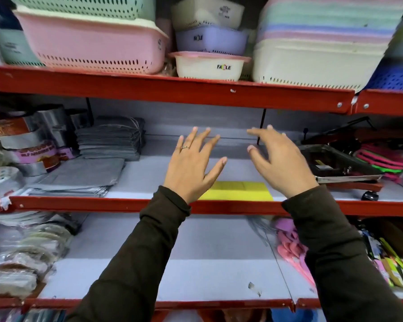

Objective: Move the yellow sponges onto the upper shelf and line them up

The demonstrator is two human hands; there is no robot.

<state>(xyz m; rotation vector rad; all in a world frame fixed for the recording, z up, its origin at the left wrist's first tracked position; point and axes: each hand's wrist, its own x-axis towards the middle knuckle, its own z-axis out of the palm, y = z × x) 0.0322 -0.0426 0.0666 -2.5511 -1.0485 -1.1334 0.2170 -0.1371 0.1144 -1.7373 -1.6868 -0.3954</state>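
Yellow sponges [240, 191] lie flat side by side at the front edge of the middle shelf [149, 177], just behind its red rail. My left hand [192, 163] hovers above and behind their left end, fingers spread, a ring on one finger, holding nothing. My right hand [277, 159] hovers above and behind their right end, fingers apart and slightly curled, also empty. Neither hand touches the sponges. My left wrist hides the sponges' left end.
Grey folded cloths [109, 138] and tape rolls [28, 145] fill the shelf's left; a dark tray [335, 163] and pink items [386, 159] its right. Plastic baskets [91, 43] crowd the shelf above. The lower shelf [196, 263] holds packets left and pink tools right.
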